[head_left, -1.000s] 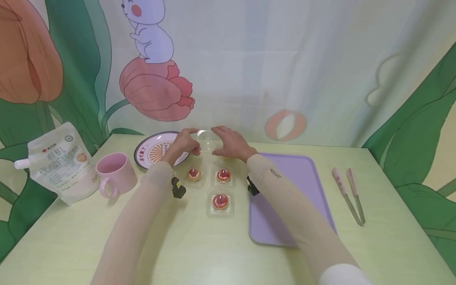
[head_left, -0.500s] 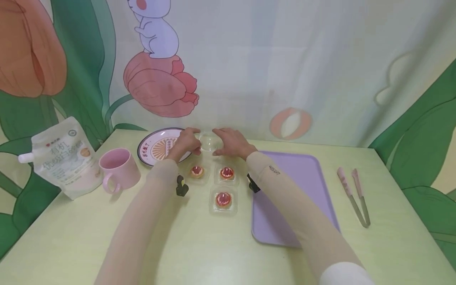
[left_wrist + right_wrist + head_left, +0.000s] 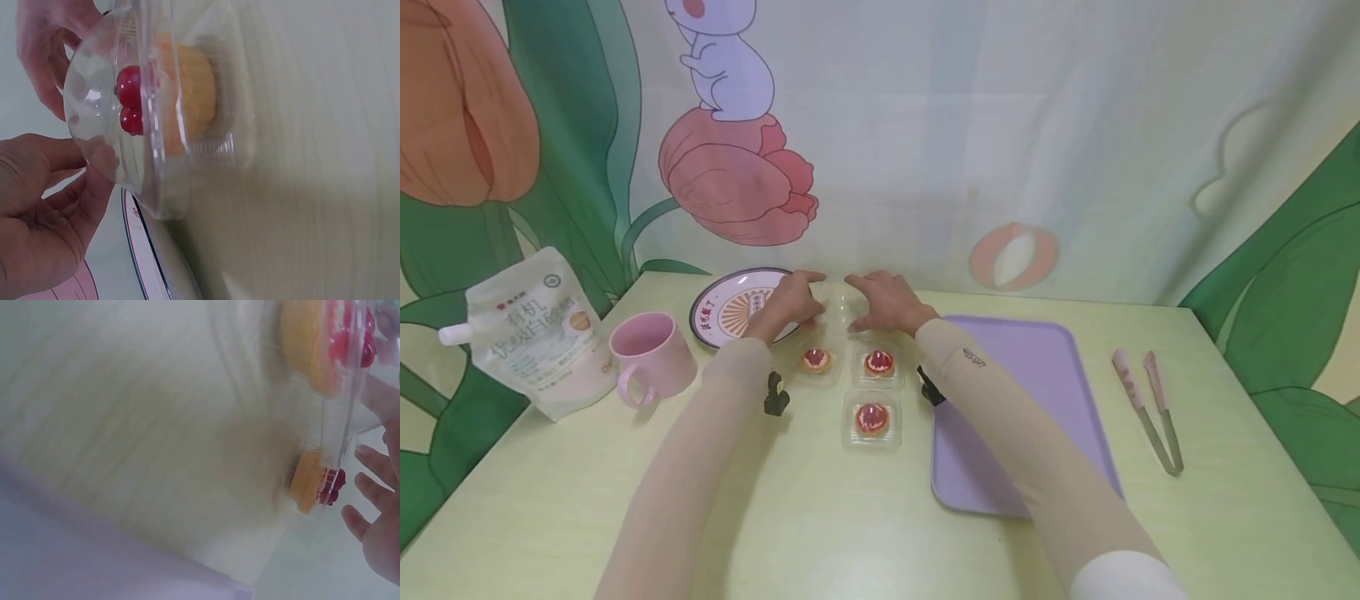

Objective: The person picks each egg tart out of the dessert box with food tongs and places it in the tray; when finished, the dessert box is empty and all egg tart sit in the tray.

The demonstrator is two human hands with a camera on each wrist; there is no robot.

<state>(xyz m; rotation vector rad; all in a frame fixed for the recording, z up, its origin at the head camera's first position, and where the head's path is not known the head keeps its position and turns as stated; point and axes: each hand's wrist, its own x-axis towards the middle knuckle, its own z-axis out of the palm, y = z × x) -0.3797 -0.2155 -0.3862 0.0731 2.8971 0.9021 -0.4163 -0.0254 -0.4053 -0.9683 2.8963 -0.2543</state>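
Observation:
Beyond the tarts, my two hands hold a clear plastic box point(image 3: 837, 307) between them, faint in the head view. My left hand point(image 3: 790, 302) pinches its left side; in the left wrist view thumb and fingertips come together behind a nearer dome. Thumb and index of my right hand point(image 3: 889, 302) take its right side, while the other fingers point(image 3: 375, 490) spread loosely in the right wrist view. Nearer me, three boxed berry tarts stand on the table: a left tart point(image 3: 815, 361), a right tart point(image 3: 878, 363) and a front tart point(image 3: 872, 418).
A purple tray point(image 3: 1037, 433) lies under my right forearm, with pink-handled tongs point(image 3: 1150, 412) farther right. Behind my left hand is a printed plate point(image 3: 718, 312). At left stand a pink mug point(image 3: 655, 358) and a white pouch point(image 3: 538, 342). A printed curtain point(image 3: 910, 150) hangs behind the table.
The clear box, standing out plainly a second ago, now shows only faintly. My hands have come slightly closer together around it. The tarts, plate, mug and tray keep their places.

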